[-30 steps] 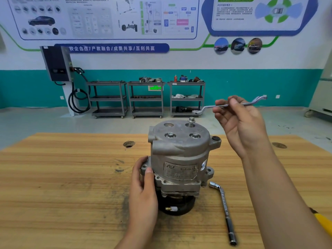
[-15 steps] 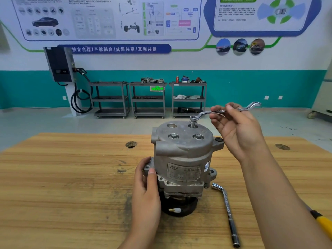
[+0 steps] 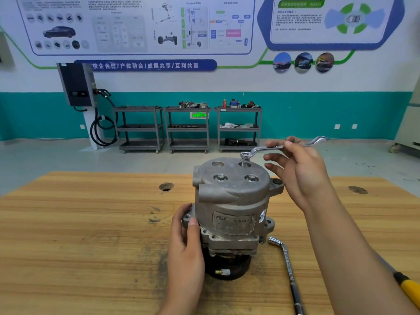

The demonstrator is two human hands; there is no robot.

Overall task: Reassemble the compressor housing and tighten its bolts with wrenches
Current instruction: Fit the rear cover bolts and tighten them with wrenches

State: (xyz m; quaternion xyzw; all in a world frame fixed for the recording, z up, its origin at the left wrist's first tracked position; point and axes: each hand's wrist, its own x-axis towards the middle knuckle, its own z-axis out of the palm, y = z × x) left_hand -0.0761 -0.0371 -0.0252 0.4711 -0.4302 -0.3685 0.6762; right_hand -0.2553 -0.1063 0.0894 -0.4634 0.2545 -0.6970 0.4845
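Centre frame, the grey cast-metal compressor housing (image 3: 231, 201) stands on the wooden table (image 3: 79, 223); the left hand (image 3: 184, 242) grips its flange, the right hand (image 3: 300, 169) pinches a silver offset ring wrench (image 3: 284, 146) seated on the raised rear bolt (image 3: 245, 159); two front recesses hold seated bolts (image 3: 221, 177)

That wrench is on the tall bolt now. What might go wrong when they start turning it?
1. The right hand only pinches the wrench, and the bolt stands high above the compressor; the ring could slip off or tilt the bolt.
2. The compressor stands on its narrower black pulley, steadied by the left hand alone; a hard pull might tip it.
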